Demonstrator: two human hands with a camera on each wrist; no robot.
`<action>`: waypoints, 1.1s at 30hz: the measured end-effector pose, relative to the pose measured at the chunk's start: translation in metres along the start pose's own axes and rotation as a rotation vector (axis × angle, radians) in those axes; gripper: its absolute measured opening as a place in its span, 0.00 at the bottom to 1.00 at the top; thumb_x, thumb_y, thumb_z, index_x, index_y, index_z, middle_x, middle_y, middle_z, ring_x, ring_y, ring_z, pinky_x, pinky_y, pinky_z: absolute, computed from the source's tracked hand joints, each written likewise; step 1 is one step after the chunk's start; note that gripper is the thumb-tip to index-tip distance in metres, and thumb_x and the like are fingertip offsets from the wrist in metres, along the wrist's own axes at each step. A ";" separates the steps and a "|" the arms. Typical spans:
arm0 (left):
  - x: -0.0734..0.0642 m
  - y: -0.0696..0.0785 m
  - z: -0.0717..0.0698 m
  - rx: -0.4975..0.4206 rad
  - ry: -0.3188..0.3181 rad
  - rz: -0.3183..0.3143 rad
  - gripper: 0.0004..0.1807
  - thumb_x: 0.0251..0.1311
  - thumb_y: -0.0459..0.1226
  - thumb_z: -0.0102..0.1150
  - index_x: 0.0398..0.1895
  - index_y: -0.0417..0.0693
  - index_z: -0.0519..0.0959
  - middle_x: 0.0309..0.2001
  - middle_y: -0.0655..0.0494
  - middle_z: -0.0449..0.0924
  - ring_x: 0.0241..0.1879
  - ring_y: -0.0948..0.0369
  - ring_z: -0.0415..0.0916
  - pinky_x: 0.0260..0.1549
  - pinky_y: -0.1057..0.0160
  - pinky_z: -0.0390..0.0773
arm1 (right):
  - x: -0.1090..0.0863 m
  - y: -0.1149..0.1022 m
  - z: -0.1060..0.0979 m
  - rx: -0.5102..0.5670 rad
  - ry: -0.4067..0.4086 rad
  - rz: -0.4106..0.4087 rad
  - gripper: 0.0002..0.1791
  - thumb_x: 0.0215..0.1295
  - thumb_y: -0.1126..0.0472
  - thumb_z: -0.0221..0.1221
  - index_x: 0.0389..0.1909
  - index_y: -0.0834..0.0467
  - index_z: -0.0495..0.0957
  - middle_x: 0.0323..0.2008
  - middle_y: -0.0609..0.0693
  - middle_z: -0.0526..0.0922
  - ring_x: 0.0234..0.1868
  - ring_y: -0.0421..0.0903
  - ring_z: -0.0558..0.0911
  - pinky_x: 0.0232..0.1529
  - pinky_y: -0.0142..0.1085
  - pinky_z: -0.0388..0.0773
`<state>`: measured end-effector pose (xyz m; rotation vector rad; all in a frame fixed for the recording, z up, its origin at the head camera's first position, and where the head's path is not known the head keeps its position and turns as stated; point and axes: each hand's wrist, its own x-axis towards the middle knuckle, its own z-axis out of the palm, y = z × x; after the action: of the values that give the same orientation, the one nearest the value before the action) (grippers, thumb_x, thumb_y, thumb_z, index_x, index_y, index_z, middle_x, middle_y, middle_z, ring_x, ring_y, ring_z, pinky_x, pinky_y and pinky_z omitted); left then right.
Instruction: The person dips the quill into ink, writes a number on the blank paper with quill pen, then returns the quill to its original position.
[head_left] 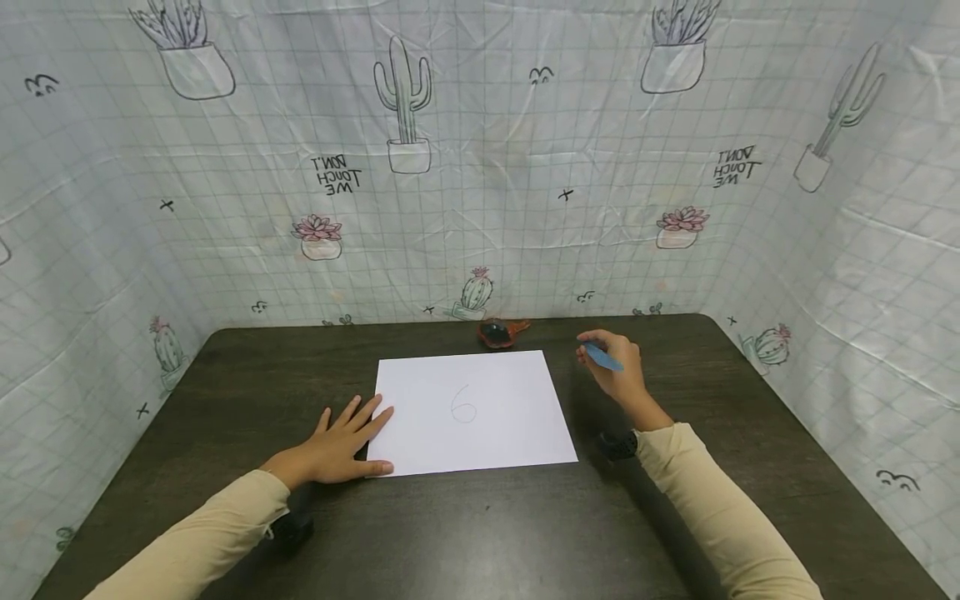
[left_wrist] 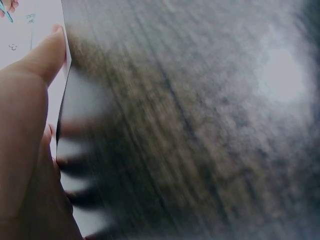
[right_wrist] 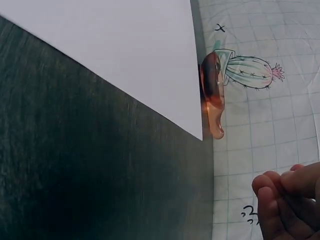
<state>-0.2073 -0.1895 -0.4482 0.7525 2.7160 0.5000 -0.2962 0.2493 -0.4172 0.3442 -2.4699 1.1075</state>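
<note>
A white sheet of paper (head_left: 517, 417) lies on the dark table, with a thin figure 6 (head_left: 463, 408) drawn near its middle. My left hand (head_left: 341, 446) rests with fingers spread at the sheet's left edge, thumb and fingertips on the paper. To the right of the sheet, above the table, my right hand (head_left: 621, 375) pinches a blue pen (head_left: 603, 358). In the left wrist view the pen (left_wrist: 6, 12) shows small at the top corner. The right wrist view shows the right hand's bent fingers (right_wrist: 270, 210), with the pen hidden there.
Behind the sheet, near the table's back edge, lies a small see-through orange-brown object (head_left: 498, 333), dark in the middle, with a narrow tail (right_wrist: 216, 125). A white cloth (head_left: 487, 208) printed with cacti hangs around the back and sides of the table (head_left: 480, 542).
</note>
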 end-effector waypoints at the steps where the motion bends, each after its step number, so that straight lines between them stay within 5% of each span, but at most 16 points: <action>1: -0.001 0.000 0.000 -0.001 -0.002 -0.004 0.49 0.61 0.63 0.52 0.77 0.51 0.47 0.77 0.45 0.35 0.74 0.39 0.30 0.61 0.27 0.29 | 0.000 -0.001 0.000 0.004 0.000 0.002 0.07 0.62 0.72 0.60 0.40 0.69 0.83 0.30 0.61 0.86 0.30 0.56 0.86 0.29 0.28 0.80; 6: 0.000 -0.003 0.004 -0.015 0.024 0.018 0.49 0.60 0.63 0.53 0.77 0.50 0.49 0.77 0.44 0.37 0.73 0.37 0.31 0.59 0.26 0.29 | -0.001 0.001 0.000 0.120 0.003 0.124 0.12 0.61 0.69 0.63 0.45 0.68 0.82 0.34 0.65 0.86 0.33 0.57 0.86 0.29 0.26 0.79; 11: 0.000 -0.004 0.006 0.008 0.024 0.014 0.50 0.59 0.65 0.51 0.77 0.52 0.47 0.77 0.46 0.36 0.74 0.39 0.30 0.60 0.27 0.30 | 0.000 0.007 -0.002 0.387 -0.020 0.256 0.18 0.61 0.70 0.62 0.52 0.70 0.78 0.41 0.67 0.84 0.35 0.46 0.87 0.33 0.27 0.81; 16: -0.002 0.001 0.000 -0.016 0.024 0.010 0.48 0.60 0.61 0.54 0.76 0.48 0.49 0.77 0.43 0.38 0.73 0.38 0.31 0.60 0.26 0.30 | 0.002 0.010 -0.004 0.592 -0.078 0.286 0.22 0.66 0.71 0.58 0.60 0.71 0.71 0.38 0.49 0.88 0.37 0.34 0.85 0.36 0.28 0.81; 19: -0.003 0.003 -0.002 -0.009 0.018 0.005 0.48 0.61 0.61 0.53 0.76 0.48 0.49 0.77 0.43 0.38 0.73 0.38 0.32 0.60 0.26 0.31 | 0.003 0.013 -0.005 0.731 -0.104 0.317 0.20 0.68 0.71 0.54 0.61 0.68 0.71 0.37 0.41 0.87 0.40 0.35 0.85 0.38 0.27 0.81; 25: -0.001 0.000 0.001 -0.004 0.018 0.008 0.48 0.61 0.62 0.53 0.77 0.49 0.48 0.77 0.44 0.37 0.74 0.38 0.31 0.60 0.27 0.30 | 0.004 0.013 -0.010 1.073 -0.168 0.369 0.15 0.73 0.71 0.47 0.52 0.57 0.78 0.40 0.49 0.87 0.43 0.42 0.86 0.41 0.30 0.81; 28: 0.000 0.001 0.000 -0.006 0.016 0.007 0.48 0.61 0.61 0.53 0.77 0.49 0.49 0.77 0.44 0.37 0.74 0.38 0.31 0.60 0.27 0.30 | 0.005 0.012 -0.013 1.122 -0.198 0.401 0.15 0.73 0.70 0.48 0.51 0.55 0.79 0.41 0.50 0.87 0.42 0.42 0.86 0.41 0.30 0.81; 33: 0.000 0.000 0.001 0.002 0.014 0.003 0.48 0.60 0.63 0.53 0.77 0.50 0.49 0.77 0.45 0.37 0.74 0.39 0.31 0.61 0.27 0.30 | 0.005 0.014 -0.014 1.058 -0.235 0.374 0.16 0.71 0.71 0.50 0.55 0.56 0.75 0.42 0.48 0.86 0.42 0.41 0.86 0.45 0.30 0.80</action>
<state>-0.2066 -0.1892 -0.4485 0.7564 2.7289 0.5053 -0.3019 0.2689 -0.4158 0.3057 -1.9264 2.6107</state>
